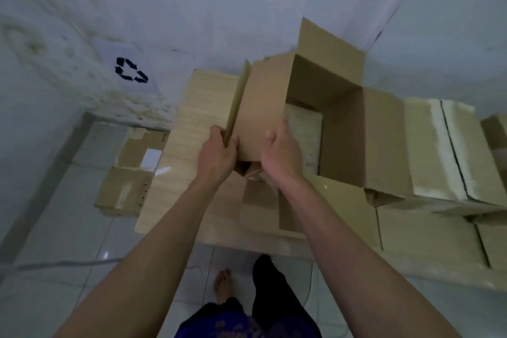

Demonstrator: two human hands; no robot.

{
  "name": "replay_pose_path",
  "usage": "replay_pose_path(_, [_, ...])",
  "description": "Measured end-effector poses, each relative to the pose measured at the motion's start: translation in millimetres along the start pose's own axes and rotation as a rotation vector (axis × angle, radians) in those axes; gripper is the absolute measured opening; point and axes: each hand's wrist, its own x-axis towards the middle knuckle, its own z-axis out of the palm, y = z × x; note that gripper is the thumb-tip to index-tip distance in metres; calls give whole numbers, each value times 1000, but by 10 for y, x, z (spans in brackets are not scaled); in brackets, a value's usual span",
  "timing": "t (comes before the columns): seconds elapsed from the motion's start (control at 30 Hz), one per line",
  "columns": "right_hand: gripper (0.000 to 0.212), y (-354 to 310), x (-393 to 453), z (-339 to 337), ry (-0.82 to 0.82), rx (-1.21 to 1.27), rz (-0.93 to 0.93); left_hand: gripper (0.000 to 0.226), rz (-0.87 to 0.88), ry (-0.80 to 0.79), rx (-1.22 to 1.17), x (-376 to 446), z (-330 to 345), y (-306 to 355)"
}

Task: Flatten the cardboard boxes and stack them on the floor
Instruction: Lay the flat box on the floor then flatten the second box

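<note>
box [310, 107] open on table [192, 107], left hand [219, 153] pinching flap edge, right hand [279, 151] gripping wall

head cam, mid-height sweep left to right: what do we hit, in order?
flattened cardboard on the floor → left hand → open box held by both hands → right hand → taped closed box. The recycling sign on the wall sits higher up, left of the table.

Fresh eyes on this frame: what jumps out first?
The open cardboard box at centre, held over the wooden table: the left hand pinches a flap and the right hand grips the near wall. Next, the black recycling symbol on the wall, upper left, above flattened cardboard on the floor.
</note>
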Motion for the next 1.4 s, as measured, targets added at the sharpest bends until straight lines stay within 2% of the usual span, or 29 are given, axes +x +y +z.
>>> replay_pose_path(0.23, [55, -523, 25, -551, 30, 429, -170, 13, 319, 279, 9, -105, -751, 687])
replay_pose_path(0.47, [53, -734, 92, -755, 30, 748, -278, 19, 526, 410, 118, -119, -1248, 1141])
replay_pose_path(0.57, [52, -692, 155, -739, 15, 806, -253, 22, 579, 452, 178, -153, -1315, 1242])
replay_pose_path(0.7, [48, -474, 133, -676, 22, 795, -149, 33, 536, 355, 262, -145, -1113, 1118])
replay_pose_path(0.8, [42, -130, 90, -582, 11, 693, -22, 50, 487, 156, 276, -141, -775, 850])
replay_pose_path(0.87, [43, 169, 146, -478, 33, 638, 93, 58, 501, -1, 191, -189, -556, 696])
replay_pose_path(0.97, [45, 501, 207, -438, 48, 499, 175, 62, 569, -118, 121, -276, -296, 638])
replay_pose_path(1.07, [46, 563, 218, -544, 67, 444, 111, 64, 519, -73, 76, -308, -133, 696])
replay_pose_path(1.2, [79, 373, 87, -644, 142, 596, 6, 45, 308, -65, 62, -204, -121, 710])
replay_pose_path(1.3, [77, 374, 6, -632, 312, 522, -109, 32, 261, -133, 114, -193, -113, 617])
replay_pose_path(1.37, [68, 433, 72, -668, 459, 372, -131, 36, 253, -127, 130, -212, -58, 514])
replay_pose_path(1.4, [73, 445, 99, -710, 534, 265, -129, 39, 240, -114, 117, -220, -29, 471])
